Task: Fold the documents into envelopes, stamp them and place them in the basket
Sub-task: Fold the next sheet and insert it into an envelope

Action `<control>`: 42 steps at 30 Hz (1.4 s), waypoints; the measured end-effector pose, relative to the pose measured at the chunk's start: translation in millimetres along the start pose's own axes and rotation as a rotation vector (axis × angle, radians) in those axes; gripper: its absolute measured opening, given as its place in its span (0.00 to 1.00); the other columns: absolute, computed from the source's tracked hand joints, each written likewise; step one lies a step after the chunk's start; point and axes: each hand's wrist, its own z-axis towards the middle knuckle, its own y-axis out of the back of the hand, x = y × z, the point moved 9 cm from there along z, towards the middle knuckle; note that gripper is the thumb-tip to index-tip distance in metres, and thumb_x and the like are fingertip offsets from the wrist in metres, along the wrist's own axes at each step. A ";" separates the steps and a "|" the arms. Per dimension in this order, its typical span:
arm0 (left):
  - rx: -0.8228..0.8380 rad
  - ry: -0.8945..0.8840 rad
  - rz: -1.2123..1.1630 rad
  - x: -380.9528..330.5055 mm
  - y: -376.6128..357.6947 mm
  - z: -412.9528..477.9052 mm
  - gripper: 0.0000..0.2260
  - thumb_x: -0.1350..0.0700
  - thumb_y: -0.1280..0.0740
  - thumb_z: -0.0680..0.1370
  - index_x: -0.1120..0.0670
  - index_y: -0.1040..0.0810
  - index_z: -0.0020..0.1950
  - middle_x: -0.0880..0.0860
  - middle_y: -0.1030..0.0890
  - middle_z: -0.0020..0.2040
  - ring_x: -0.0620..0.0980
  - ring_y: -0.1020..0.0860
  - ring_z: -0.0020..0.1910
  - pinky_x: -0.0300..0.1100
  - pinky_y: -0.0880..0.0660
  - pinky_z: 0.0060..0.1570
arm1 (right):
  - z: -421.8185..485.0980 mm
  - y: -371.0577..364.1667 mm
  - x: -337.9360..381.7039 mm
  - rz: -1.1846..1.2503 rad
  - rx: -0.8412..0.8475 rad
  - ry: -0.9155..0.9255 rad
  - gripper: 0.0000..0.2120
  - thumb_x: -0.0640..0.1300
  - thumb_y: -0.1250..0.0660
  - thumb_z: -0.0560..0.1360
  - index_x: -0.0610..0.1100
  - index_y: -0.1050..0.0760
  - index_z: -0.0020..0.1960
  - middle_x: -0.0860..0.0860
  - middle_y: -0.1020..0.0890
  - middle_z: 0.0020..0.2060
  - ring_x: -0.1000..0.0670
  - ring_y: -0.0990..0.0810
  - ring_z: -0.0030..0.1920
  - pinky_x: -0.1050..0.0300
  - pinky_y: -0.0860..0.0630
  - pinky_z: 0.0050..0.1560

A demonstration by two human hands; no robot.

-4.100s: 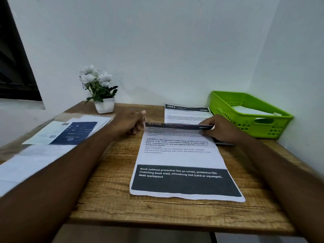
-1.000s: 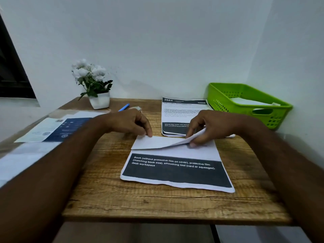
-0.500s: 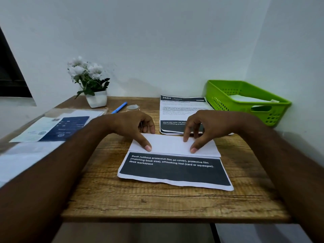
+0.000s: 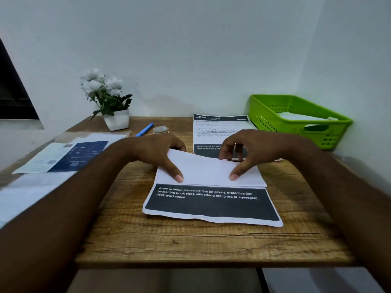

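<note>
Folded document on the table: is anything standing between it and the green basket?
Nothing upright does. Only a printed sheet lies flat on the table between the folded document and the green basket at the back right; once lifted, the document should clear it and the basket's near wall.
</note>
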 end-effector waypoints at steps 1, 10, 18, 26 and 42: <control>-0.005 0.008 -0.005 1.1 1.0 -1.1 0.16 0.46 0.21 0.64 0.46 0.22 0.47 0.41 0.20 0.46 0.38 0.22 0.46 0.27 0.30 0.38 | 0.1 -0.6 -0.5 -0.001 0.008 0.001 0.21 0.55 0.19 0.62 0.52 0.19 0.52 0.56 0.18 0.43 0.58 0.23 0.39 0.61 0.26 0.43; -0.063 0.017 -0.079 -1.0 8.0 -5.9 0.19 0.44 0.22 0.65 0.44 0.23 0.51 0.39 0.22 0.50 0.39 0.22 0.48 0.28 0.30 0.42 | -1.1 5.6 -8.9 0.071 -0.030 0.034 0.13 0.51 0.20 0.65 0.49 0.20 0.44 0.50 0.17 0.38 0.53 0.23 0.35 0.58 0.28 0.38; -0.208 -0.064 -0.095 -3.8 22.6 -8.8 0.12 0.49 0.21 0.65 0.46 0.23 0.41 0.42 0.21 0.42 0.39 0.23 0.42 0.35 0.31 0.40 | -3.2 22.2 -5.7 0.085 -0.150 0.102 0.07 0.45 0.22 0.69 0.47 0.18 0.44 0.54 0.17 0.34 0.52 0.22 0.34 0.58 0.28 0.38; -0.217 -0.108 -0.068 -7.1 24.8 -8.7 0.07 0.57 0.24 0.70 0.51 0.22 0.39 0.48 0.18 0.43 0.47 0.20 0.43 0.43 0.26 0.44 | -5.5 27.9 -1.3 0.103 -0.210 0.139 0.05 0.41 0.24 0.70 0.45 0.17 0.46 0.48 0.15 0.40 0.43 0.18 0.41 0.49 0.25 0.42; 0.113 -0.107 -0.029 -5.2 -2.8 -3.4 0.17 0.70 0.30 0.68 0.53 0.33 0.32 0.50 0.30 0.33 0.44 0.32 0.34 0.37 0.35 0.34 | 0.8 -6.9 12.7 0.179 0.063 0.116 0.16 0.33 0.27 0.69 0.53 0.20 0.49 0.54 0.21 0.36 0.57 0.26 0.35 0.57 0.29 0.39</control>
